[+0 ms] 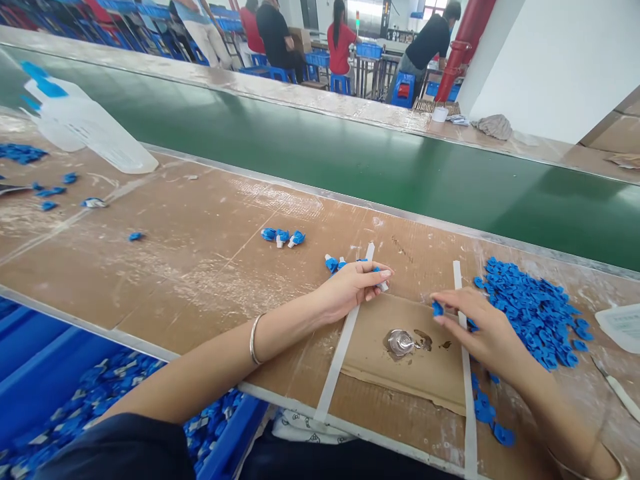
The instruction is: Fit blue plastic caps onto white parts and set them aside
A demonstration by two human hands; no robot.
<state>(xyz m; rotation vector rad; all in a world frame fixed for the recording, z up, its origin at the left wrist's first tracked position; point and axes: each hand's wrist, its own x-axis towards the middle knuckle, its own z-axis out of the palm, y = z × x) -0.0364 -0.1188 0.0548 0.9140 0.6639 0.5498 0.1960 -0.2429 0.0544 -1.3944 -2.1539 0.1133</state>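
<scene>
My left hand (361, 285) is closed on a small blue-and-white plastic part (383, 285), its white end poking out past the fingertips. Between the thumb and fingers of my right hand (473, 321) is a small blue plastic piece (437, 309). The two hands are apart, above a taped-down cardboard sheet (365, 357). On that sheet lies a small clear, wet-looking dish (401, 343) with dark stains beside it. A few blue-and-white parts (331, 264) lie just behind my left hand, and three more (283, 238) stand farther left. Loose blue pieces (530, 313) are heaped beyond my right hand.
A blue bin (30, 353) of blue-and-white parts sits below the table's left edge. Clear bottles (113, 137) lie at the left. A white-handled tool (623, 397) and another bottle (623, 327) are at the right. Behind runs a green conveyor belt (300, 153); several people work beyond it.
</scene>
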